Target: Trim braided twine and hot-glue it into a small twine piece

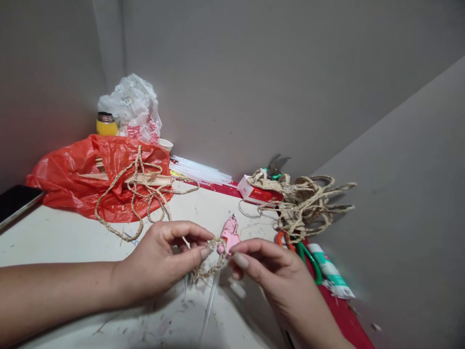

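Observation:
Between thumb and fingers, my left hand pinches a small loop of braided straw rope above the white table. My right hand is closed in a pinch just right of the loop, its fingertips close to the rope's edge. Whether those fingertips grip a strand or something else is hidden. Behind the loop lies a pink glue gun, its tip pointing away from me. A clear glue stick extends below the loop toward me.
A red plastic bag with wooden sticks and straw rope lies left, beside a phone. More rope is heaped right, near green-handled scissors and a white-green tube. Glue sticks line the back.

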Tool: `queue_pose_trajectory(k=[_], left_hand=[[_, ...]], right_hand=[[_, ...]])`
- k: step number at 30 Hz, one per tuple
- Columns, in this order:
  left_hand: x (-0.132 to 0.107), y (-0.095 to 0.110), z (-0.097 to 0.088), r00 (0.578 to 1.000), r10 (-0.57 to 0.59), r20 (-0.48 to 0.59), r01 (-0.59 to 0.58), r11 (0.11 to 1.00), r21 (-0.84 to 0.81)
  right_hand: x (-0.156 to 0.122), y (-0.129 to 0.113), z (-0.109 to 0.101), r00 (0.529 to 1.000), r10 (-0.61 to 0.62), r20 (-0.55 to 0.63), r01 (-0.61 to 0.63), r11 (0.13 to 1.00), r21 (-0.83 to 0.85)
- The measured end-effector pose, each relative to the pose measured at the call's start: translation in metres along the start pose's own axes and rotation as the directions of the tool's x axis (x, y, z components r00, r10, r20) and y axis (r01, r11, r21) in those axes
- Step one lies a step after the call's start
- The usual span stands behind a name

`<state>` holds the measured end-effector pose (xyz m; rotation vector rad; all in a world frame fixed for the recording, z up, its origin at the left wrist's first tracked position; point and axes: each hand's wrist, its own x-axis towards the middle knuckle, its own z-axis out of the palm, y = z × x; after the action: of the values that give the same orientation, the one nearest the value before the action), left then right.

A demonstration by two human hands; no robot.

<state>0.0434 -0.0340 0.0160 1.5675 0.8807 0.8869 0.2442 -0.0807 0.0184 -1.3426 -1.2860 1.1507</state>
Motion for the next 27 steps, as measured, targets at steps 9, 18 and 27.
queue_pose_trajectory(k=[9,18,27], left_hand=[[-0.004,-0.002,0.003,0.995,0.053,0.08,-0.057,0.997,0.049],[-0.004,-0.003,0.006,0.989,0.116,0.095,-0.125,0.988,0.092],[-0.006,-0.009,0.008,0.991,0.01,0.132,-0.01,1.0,0.0]], right_hand=[[-0.003,0.014,0.017,0.987,0.093,0.129,-0.125,0.956,0.265],[-0.001,0.017,0.022,0.974,0.142,0.176,-0.191,0.933,0.305],[0.0,0.02,0.02,0.988,0.075,0.133,-0.113,0.944,0.309]])
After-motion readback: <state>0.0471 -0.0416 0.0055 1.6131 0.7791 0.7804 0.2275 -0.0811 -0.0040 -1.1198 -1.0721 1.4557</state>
